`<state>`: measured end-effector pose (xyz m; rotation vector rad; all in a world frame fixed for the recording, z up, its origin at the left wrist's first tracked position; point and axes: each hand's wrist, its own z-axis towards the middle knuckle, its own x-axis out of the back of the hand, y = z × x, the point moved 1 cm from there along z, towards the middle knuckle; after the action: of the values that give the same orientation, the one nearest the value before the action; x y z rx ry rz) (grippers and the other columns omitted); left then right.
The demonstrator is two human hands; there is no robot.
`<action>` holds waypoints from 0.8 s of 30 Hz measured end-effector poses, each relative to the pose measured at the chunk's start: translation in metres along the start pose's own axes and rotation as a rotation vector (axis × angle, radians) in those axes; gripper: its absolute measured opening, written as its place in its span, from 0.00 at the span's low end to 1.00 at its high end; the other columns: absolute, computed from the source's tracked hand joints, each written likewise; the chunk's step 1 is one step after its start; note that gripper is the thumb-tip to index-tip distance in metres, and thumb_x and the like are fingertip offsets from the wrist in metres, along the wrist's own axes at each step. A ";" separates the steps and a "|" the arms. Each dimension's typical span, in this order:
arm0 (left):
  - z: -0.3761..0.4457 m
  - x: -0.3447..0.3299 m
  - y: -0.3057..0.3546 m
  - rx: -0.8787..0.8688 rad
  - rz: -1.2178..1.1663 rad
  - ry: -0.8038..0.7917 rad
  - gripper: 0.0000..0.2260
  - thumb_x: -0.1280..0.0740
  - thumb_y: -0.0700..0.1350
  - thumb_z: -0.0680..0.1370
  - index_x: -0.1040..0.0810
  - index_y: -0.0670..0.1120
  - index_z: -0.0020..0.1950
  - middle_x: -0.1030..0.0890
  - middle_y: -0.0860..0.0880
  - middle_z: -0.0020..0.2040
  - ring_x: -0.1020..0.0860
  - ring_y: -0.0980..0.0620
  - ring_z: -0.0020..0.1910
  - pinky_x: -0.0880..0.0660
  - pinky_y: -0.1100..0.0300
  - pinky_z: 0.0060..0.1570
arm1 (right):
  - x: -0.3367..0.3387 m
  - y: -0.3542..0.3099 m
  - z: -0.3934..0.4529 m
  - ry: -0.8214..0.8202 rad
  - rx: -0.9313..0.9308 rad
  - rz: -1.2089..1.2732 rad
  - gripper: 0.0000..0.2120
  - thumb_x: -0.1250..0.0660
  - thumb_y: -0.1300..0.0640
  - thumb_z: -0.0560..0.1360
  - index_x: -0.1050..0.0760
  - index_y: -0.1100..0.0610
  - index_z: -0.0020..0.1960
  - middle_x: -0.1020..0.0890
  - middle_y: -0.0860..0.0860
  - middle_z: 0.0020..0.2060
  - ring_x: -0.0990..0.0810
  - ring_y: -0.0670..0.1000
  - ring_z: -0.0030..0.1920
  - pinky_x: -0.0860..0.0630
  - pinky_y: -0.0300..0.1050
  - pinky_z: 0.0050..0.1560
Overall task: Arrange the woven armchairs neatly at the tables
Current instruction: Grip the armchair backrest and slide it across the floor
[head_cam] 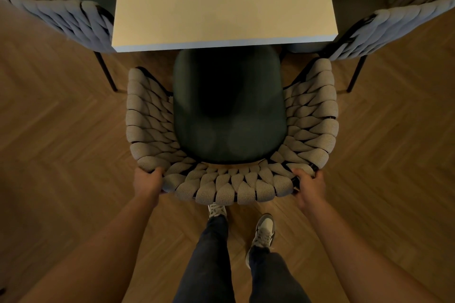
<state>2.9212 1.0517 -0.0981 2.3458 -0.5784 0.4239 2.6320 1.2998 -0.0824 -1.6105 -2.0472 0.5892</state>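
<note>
Woven armchair (pixel 231 189) — both hands grip it.

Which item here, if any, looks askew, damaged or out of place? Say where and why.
Nothing stands out. The middle armchair faces the table squarely, its seat front just under the table edge, held at the backrest by the left hand and right hand. The side armchairs look intact too.

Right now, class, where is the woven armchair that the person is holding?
In the head view, the woven armchair sits centre frame, its dark seat's front edge under the near side of the pale table, between two other armchairs.
</note>
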 end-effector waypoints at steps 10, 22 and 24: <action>-0.004 -0.001 0.001 -0.007 0.003 0.021 0.22 0.34 0.39 0.80 0.35 0.45 0.72 0.27 0.42 0.62 0.24 0.42 0.53 0.21 0.44 0.44 | 0.001 -0.001 -0.002 -0.002 0.007 0.000 0.18 0.31 0.65 0.76 0.31 0.50 0.61 0.21 0.48 0.49 0.20 0.52 0.48 0.23 0.50 0.43; -0.007 0.000 0.001 -0.006 -0.001 0.005 0.21 0.35 0.39 0.80 0.35 0.46 0.71 0.27 0.41 0.62 0.24 0.40 0.54 0.21 0.45 0.42 | 0.004 0.001 -0.003 -0.024 0.010 -0.026 0.17 0.32 0.65 0.77 0.31 0.51 0.61 0.21 0.52 0.56 0.21 0.56 0.53 0.22 0.58 0.53; -0.009 0.001 0.000 -0.009 -0.002 0.001 0.21 0.35 0.38 0.80 0.36 0.46 0.72 0.27 0.42 0.61 0.24 0.41 0.53 0.22 0.46 0.42 | 0.005 0.001 -0.005 -0.035 0.007 -0.030 0.17 0.32 0.64 0.77 0.31 0.52 0.62 0.22 0.52 0.57 0.21 0.55 0.55 0.23 0.60 0.55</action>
<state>2.9211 1.0574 -0.0917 2.3376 -0.5765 0.4208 2.6346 1.3056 -0.0790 -1.5731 -2.0889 0.6166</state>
